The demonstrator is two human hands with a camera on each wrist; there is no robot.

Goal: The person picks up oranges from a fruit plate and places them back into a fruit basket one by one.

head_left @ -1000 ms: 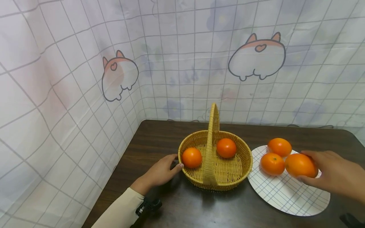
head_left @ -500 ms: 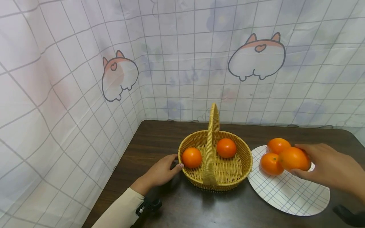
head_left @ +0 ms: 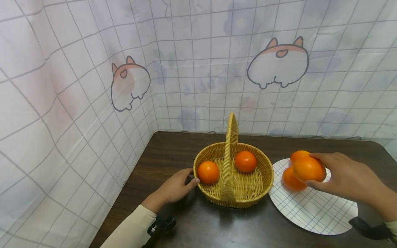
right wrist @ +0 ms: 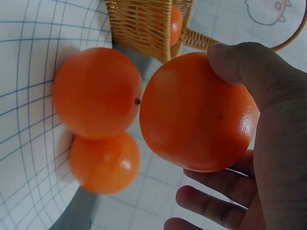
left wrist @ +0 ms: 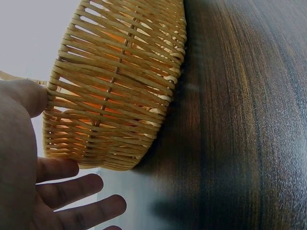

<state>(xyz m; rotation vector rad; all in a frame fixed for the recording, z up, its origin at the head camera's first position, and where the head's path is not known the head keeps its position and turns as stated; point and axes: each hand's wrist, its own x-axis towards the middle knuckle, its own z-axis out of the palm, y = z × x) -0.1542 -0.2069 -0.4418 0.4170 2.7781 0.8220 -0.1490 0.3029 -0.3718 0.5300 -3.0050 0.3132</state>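
My right hand grips an orange between thumb and fingers, raised over the plate. In the right wrist view this held orange fills the middle, the thumb on its upper side. Behind it two more oranges sit on the white checked plate; the nearer orange and the farther orange are partly hidden. My left hand touches the left side of the wicker basket, thumb at the rim, its other fingers loosely spread in the left wrist view. Inside the basket lie a left orange and a right orange.
The basket's tall arched handle rises across its middle. A dark wooden table carries everything. Behind and to the left hangs a checked white curtain with cartoon animals. The plate stands close to the basket's right side.
My right hand has lifted the orange and carried it left, so it now covers more of the two on the plate. The left hand and the basket stay put.
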